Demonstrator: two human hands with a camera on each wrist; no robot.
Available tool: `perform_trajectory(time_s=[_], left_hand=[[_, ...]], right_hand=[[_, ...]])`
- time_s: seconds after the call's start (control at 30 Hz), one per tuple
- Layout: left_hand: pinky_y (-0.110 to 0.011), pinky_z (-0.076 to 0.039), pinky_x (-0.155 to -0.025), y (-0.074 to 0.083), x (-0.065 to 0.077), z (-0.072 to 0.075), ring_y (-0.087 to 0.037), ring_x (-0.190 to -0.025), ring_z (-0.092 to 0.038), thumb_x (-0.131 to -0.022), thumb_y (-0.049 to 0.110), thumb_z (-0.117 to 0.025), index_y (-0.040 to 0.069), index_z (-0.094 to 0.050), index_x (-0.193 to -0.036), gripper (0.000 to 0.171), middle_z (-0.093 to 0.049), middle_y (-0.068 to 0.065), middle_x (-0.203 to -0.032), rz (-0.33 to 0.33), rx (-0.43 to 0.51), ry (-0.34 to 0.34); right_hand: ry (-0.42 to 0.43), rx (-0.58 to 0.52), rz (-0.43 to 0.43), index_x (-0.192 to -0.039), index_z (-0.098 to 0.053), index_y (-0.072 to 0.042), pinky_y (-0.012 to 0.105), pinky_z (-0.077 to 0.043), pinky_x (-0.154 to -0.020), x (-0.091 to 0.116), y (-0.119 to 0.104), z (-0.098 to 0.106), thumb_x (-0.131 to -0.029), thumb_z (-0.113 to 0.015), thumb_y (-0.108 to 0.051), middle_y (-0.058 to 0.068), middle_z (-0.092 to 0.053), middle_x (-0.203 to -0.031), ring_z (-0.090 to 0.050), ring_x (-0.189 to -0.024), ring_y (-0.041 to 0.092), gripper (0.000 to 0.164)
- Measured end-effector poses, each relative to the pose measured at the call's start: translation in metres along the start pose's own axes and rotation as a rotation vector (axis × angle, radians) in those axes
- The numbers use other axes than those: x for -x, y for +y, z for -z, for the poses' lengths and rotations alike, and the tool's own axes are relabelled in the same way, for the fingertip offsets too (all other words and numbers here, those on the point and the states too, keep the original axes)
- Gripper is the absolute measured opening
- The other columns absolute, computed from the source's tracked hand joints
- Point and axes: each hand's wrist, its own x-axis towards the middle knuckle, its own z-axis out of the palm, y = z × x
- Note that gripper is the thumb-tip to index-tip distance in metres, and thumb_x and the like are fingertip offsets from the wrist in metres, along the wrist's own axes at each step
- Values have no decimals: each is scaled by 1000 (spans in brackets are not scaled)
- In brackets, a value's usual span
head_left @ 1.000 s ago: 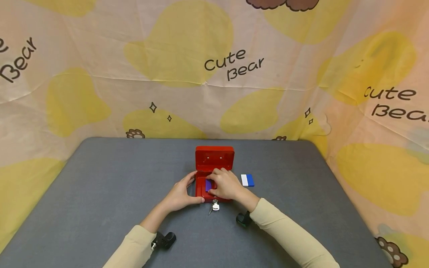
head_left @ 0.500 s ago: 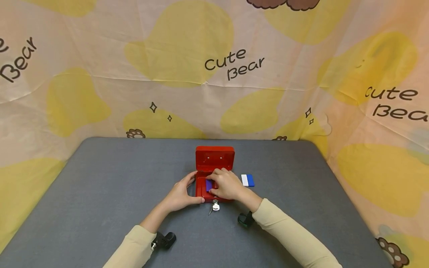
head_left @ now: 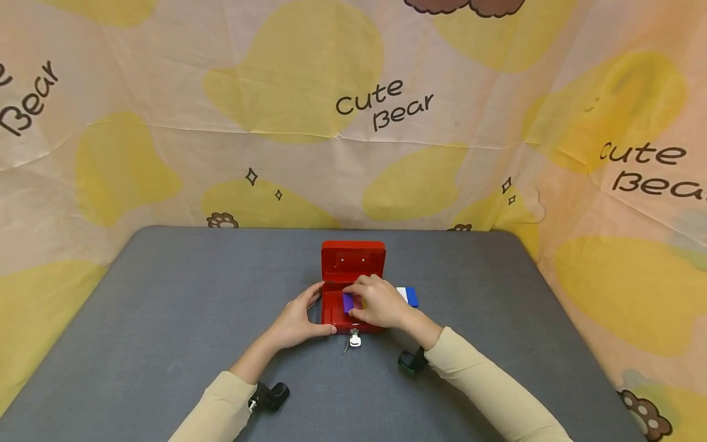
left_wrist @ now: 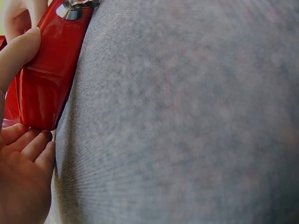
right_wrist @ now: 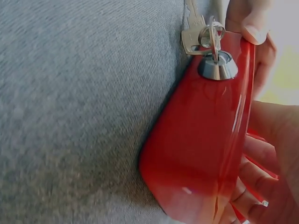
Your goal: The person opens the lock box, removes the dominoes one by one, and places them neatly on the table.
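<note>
A small red cash box [head_left: 334, 319] stands on the table with its lid [head_left: 353, 261] raised at the back. Keys [head_left: 355, 339] hang from the lock on its front, also seen close up in the right wrist view. My left hand [head_left: 295, 322] grips the box's left side, thumb [left_wrist: 25, 46] over the front rim and fingers against the side. Inside the box, my right hand [head_left: 381, 304] pinches a flat purple piece [head_left: 348, 302] between thumb and fingers. A bit of yellow shows beneath that hand; its kind is hidden.
Right of the box lies a flat blue and white piece [head_left: 411, 296], partly covered by my right hand. The grey table [head_left: 221, 276] reaches back to a printed cloth [head_left: 298, 73]. Each wrist bears a black camera [head_left: 270, 397].
My right hand has shifted slightly to the right inside the box, and the purple piece has moved with it. My left hand keeps its hold on the box.
</note>
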Motion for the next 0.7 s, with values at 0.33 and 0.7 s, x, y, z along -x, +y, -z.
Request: perform_trajectory(time_s=[0.33,0.7], left_hand=[[-44,-41,-99,3,0,0,-30,-127,-43,-64,34,-83,13,-33,-141,94,-38,-13,-143,5,-2,-5],[-43,-43,-97,1,-3,4,-30,-128,-43,-64,36,-82,13,-33,-141,94,-38,-13,-143,8,0,-14]], right_hand=[[17,-6,-6,-115,-65,-12,27,-48,-73,8,4,13,-78,-72,-29,3,-62,-102,-53,-86,15,42],[27,-41,-38,-117,-64,-12,28,-47,-74,13,14,21,-78,-72,-28,3,-61,-105,-53,-89,16,43]])
